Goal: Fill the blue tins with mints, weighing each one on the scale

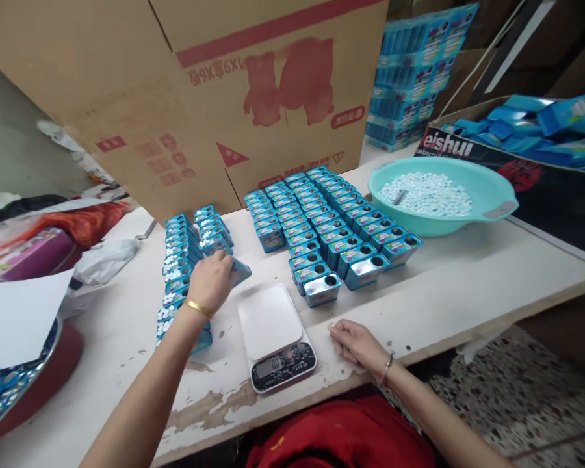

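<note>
My left hand (pixel 210 281) is closed on a small blue tin (pixel 238 270), held just beyond a white kitchen scale (pixel 273 335), beside two rows of filled blue tins (pixel 182 260). My right hand (pixel 355 340) rests flat on the white table (pixel 468 292) to the right of the scale, fingers stretched out, holding nothing. Several rows of blue tins with round openings (pixel 331 227) stand behind the scale. A teal basin (pixel 468 221) of small white tablets sits at the right.
A large cardboard box (pixel 199 97) leans at the back. Stacked blue packs (pixel 414 78) and a box of blue cartons (pixel 541 130) are at the far right. Bags (pixel 53 240), a white sheet (pixel 14 312) and a red bowl (pixel 39 377) crowd the left.
</note>
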The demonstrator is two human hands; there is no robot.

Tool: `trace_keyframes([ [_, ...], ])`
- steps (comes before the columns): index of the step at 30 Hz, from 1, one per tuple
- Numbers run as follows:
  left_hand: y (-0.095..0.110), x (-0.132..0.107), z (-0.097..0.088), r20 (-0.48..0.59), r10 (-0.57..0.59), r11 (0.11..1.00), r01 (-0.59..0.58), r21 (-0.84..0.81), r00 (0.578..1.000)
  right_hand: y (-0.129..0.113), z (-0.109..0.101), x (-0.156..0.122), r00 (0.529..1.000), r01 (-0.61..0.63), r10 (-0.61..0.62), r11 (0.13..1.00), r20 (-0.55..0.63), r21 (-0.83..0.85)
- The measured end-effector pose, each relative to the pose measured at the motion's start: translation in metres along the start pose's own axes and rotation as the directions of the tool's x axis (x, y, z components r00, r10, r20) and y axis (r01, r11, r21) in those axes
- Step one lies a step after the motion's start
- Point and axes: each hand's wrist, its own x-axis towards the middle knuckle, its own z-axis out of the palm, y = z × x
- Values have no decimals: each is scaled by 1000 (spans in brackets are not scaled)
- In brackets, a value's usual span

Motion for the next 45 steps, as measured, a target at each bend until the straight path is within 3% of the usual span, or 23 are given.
trace_keyframes([
  [3,36,-31,-24,164,129,990,-138,42,978,0,0,-1,1000,-5,5,1000,-4,29],
  [7,75,-48,-24,269,216,974,-228,13,939,1,0,-2,1000,3,-2,996,-13,90],
  [10,83,-48,-20,249,254,966,-259,-15,934,1,-2,-2,999,1,5,985,-33,172],
  [13,71,-54,-21,57,269,956,-260,-139,961,0,-6,-7,997,-21,43,953,-66,301],
  [16,49,-74,-17,-247,108,920,-191,-342,963,-3,-8,-19,991,-49,99,900,-92,433],
  [18,36,-95,-3,-347,-79,874,-102,-474,934,-5,-6,-29,984,-80,151,857,-99,508],
  [21,25,-135,37,-298,-315,776,64,-627,901,-10,3,-44,957,-151,272,766,-102,624],
  [23,24,-162,71,-227,-381,740,148,-656,897,-12,11,-52,942,-183,318,751,-104,635],
  [26,30,-197,116,-185,-424,751,231,-618,887,-18,19,-57,964,-167,245,855,-99,492],
  [28,37,-212,135,-194,-442,770,260,-583,876,-27,23,-56,989,-106,137,932,-64,345],
  [31,45,-222,148,-249,-433,816,260,-516,866,-51,30,-46,999,35,-37,996,19,84],
  [33,47,-223,150,-281,-423,842,258,-474,862,-73,41,-36,988,130,-121,986,94,-105],
  [36,46,-223,152,-310,-413,852,243,-464,856,-104,63,-19,955,284,-222,879,198,-383],
  [40,44,-224,154,-328,-423,840,229,-493,845,-127,91,3,893,446,-337,581,297,-681],
  [42,44,-225,155,-315,-435,829,238,-506,844,-130,98,12,859,500,-384,485,339,-717],
  [45,46,-228,153,-272,-442,809,249,-532,855,-130,100,23,816,564,-438,464,377,-683],
])
